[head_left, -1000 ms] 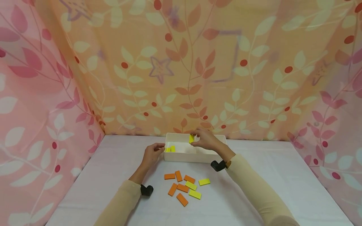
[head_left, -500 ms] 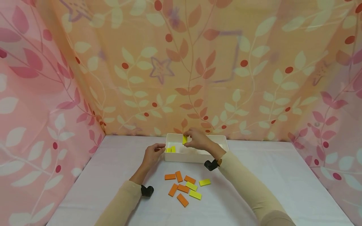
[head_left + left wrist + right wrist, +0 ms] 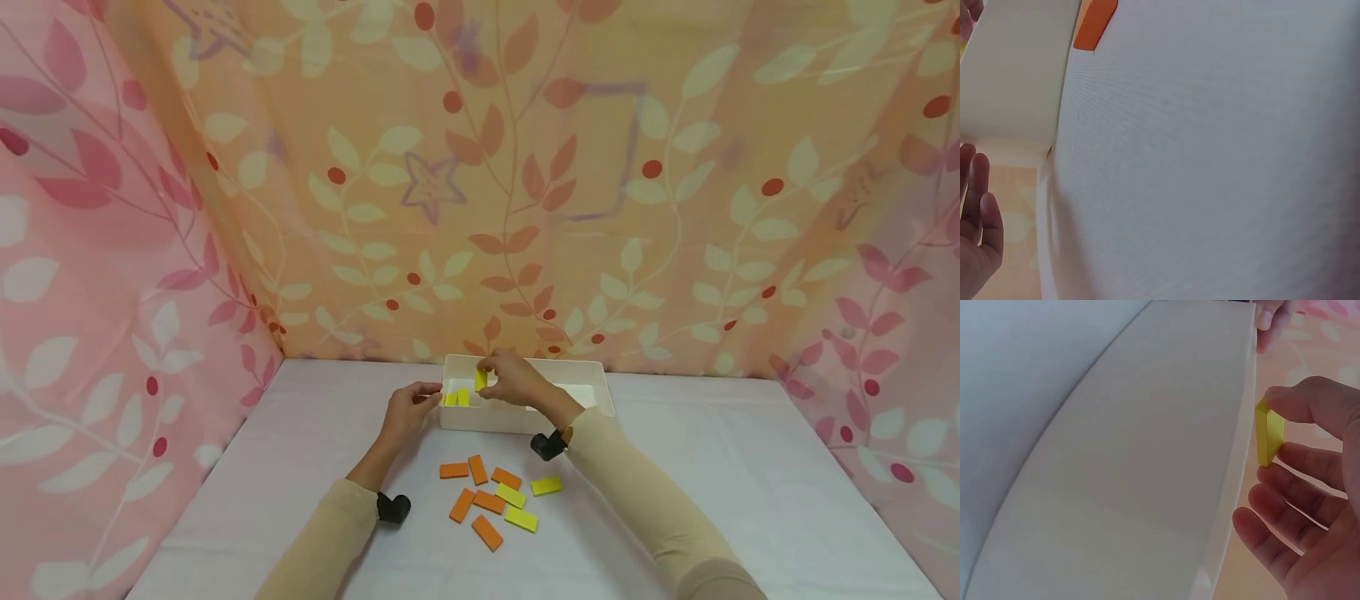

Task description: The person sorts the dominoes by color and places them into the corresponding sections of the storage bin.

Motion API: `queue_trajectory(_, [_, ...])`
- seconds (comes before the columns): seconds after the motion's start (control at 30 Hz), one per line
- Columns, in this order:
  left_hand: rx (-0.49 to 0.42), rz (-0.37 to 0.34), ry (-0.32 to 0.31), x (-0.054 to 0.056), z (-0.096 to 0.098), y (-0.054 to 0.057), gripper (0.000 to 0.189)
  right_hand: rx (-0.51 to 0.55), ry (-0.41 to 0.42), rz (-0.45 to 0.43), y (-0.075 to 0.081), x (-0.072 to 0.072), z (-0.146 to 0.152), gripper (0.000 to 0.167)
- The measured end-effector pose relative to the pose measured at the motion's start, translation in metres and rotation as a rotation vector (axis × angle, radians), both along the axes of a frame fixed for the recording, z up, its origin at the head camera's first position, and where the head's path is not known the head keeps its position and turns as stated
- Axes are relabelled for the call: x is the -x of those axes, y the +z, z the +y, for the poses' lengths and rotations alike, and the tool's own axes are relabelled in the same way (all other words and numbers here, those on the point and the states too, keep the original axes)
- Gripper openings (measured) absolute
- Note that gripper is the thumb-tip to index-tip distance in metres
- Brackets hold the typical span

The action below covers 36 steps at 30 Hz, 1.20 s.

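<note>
Floral-printed cloth (image 3: 435, 275), peach at the back and pink at the sides, is hung around a worktop (image 3: 750, 483) covered in pale, finely woven fabric. Soft folds and faint purple drawn stars are shown in the backdrop.

Near the far edge of the worktop, a long, shallow cream box (image 3: 480, 421) is set, smooth-walled and rounded at its corners. Above its left half, a bright yellow tile (image 3: 481, 381), flat, rectangular and crisp-edged, is held upright by the right hand (image 3: 517, 379), pinched between thumb and fingertips, with the other fingers spread below. By the left hand (image 3: 405, 412) the left end of the box is met, its fingers relaxed and nearly straight.

Inside the box, at its left end, two yellow pieces (image 3: 462, 397) are placed side by side, their lower parts concealed by the front wall. Nearer the camera, six matt orange tiles (image 3: 487, 532) and three loose yellow tiles (image 3: 521, 519) are scattered flat on the cloth, one yellow apparently touching an orange neighbour.

Both forearms are covered by beige sleeves (image 3: 322, 533), cut off at the lower edge. Much of the box's interior is blocked by the right hand. In the left wrist view, the left hand is cropped, and only part of one orange tile is caught.
</note>
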<state>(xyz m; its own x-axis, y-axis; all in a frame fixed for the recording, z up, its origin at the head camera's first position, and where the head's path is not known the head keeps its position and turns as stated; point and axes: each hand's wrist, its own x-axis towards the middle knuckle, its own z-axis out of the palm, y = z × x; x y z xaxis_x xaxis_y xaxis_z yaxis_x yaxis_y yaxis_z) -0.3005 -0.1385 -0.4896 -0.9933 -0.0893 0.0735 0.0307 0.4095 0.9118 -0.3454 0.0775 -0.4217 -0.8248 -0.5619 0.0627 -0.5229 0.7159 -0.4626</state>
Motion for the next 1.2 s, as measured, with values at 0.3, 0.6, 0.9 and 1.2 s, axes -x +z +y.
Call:
queue_trajectory(0.3, [-0.011,-0.016,-0.004,-0.001,0.001,0.000,0.025,-0.082,-0.007,-0.019,-0.012,0.012,-0.015,0.040])
queue_trajectory(0.6, [-0.015,-0.025,0.001,-0.002,0.002,-0.002,0.024,-0.177,-0.035,-0.044,-0.028,0.020,-0.021,0.033])
queue_trajectory(0.9, [-0.015,-0.017,-0.001,-0.001,0.001,-0.001,0.025,-0.295,-0.030,-0.031,-0.039,0.024,-0.026,0.038])
queue_trajectory(1.2, [-0.018,0.001,-0.005,-0.001,0.000,0.000,0.025,-0.169,-0.045,-0.068,-0.024,0.015,-0.019,0.041])
